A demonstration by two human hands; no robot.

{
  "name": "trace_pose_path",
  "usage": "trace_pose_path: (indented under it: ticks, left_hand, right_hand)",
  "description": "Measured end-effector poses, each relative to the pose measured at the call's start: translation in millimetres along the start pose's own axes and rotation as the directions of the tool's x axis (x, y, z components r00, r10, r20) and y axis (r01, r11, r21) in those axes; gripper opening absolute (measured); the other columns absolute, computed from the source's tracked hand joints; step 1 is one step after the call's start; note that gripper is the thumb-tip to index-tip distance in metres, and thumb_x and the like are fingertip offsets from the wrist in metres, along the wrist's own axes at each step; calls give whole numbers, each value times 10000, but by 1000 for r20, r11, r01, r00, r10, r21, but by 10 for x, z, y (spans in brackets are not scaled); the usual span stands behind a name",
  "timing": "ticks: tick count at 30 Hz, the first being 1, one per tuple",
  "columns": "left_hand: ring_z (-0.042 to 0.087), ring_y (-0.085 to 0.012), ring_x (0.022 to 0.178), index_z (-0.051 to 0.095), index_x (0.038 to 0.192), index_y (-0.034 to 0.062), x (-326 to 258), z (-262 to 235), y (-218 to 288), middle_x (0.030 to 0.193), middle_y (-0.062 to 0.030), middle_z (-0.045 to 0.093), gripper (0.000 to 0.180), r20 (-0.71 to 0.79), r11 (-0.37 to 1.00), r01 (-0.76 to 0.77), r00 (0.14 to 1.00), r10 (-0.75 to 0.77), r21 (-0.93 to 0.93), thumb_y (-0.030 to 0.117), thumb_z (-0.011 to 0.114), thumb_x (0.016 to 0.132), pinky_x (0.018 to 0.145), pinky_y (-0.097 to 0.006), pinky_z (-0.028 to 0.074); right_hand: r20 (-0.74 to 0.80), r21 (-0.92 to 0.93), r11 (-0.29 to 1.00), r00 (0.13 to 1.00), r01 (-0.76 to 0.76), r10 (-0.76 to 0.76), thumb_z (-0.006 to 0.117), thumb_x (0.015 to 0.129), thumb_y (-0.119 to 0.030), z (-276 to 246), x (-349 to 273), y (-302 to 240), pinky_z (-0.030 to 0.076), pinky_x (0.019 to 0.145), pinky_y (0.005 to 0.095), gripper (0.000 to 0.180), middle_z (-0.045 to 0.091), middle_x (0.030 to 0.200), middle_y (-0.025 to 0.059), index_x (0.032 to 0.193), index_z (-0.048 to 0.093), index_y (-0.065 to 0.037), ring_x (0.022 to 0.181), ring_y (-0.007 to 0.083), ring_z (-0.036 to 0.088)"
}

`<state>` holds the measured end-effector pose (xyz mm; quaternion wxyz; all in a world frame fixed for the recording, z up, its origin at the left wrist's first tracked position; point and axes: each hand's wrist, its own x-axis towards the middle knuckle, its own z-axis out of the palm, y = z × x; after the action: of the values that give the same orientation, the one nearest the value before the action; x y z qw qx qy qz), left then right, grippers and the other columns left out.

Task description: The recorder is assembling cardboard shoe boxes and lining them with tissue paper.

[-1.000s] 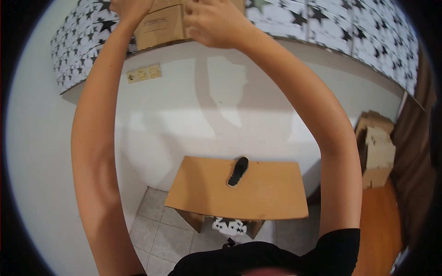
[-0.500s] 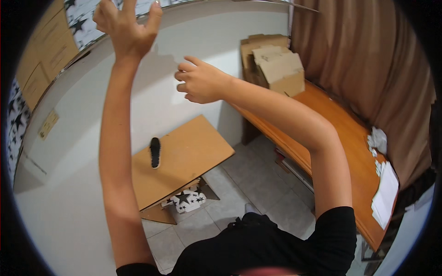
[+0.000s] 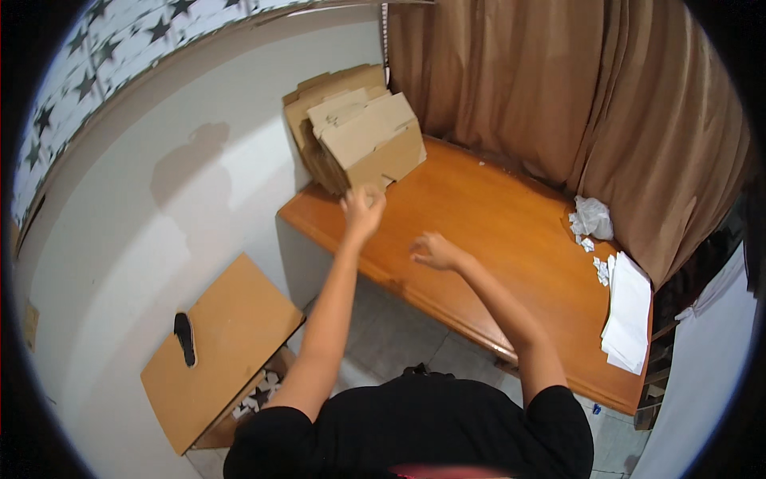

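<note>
My left hand (image 3: 364, 213) is raised over the near left end of the orange-brown wooden table (image 3: 487, 247). It looks empty, its fingers loosely bent and apart. Just beyond its fingertips, a stack of brown cardboard boxes (image 3: 375, 140), some flattened, leans against the wall; I cannot tell whether the hand touches it. To the right, my right hand (image 3: 436, 251) hovers above the table's near side, fingers curved and apart, holding nothing I can see.
A low light-brown table (image 3: 231, 319) at the left bears a black shoe sole (image 3: 185, 339). White paper sheets (image 3: 627, 315), crumpled scraps (image 3: 601, 271) and a clear plastic bag (image 3: 592, 218) lie at the wooden table's right end. A brown curtain (image 3: 511, 80) hangs behind.
My view has turned right toward the wooden table. My left hand has come down from the star-patterned surface to near the cardboard boxes; my right hand is now above the wooden table.
</note>
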<state>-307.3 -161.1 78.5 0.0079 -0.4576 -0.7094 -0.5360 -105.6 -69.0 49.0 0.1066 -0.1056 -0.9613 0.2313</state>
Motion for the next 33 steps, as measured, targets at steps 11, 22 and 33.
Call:
trace_pose_path:
  ticks: [11, 22, 33]
  left_hand:
    - [423, -340, 1174, 535, 1160, 94, -928, 1674, -598, 1246, -204, 462, 529, 704, 880, 442, 570, -424, 173, 407, 658, 751, 972, -413, 356]
    - [362, -355, 1202, 374, 1284, 55, 912, 1294, -1523, 1290, -182, 378, 656, 39, 771, 635, 770, -637, 54, 327, 658, 759, 994, -433, 315]
    - [490, -358, 1021, 428, 1131, 8, 1506, 1152, -1820, 1057, -202, 489, 478, -309, 819, 562, 804, -508, 115, 286, 640, 806, 865, -431, 401]
  right_hand:
    - [-198, 463, 783, 812, -416, 549, 641, 776, -162, 1003, -845, 1181, 471, 811, 383, 353, 516, 1052, 195, 1082, 543, -15, 944, 321, 571]
    - [-288, 656, 688, 738, -312, 610, 611, 798, -95, 1029, -359, 1593, 484, 795, 344, 307, 521, 1065, 167, 1082, 544, 1, 909, 251, 564]
    - [-296, 635, 668, 676, -389, 675, 595, 821, -104, 868, 249, 1564, 486, 768, 315, 304, 503, 1131, 155, 1097, 542, 12, 916, 230, 561]
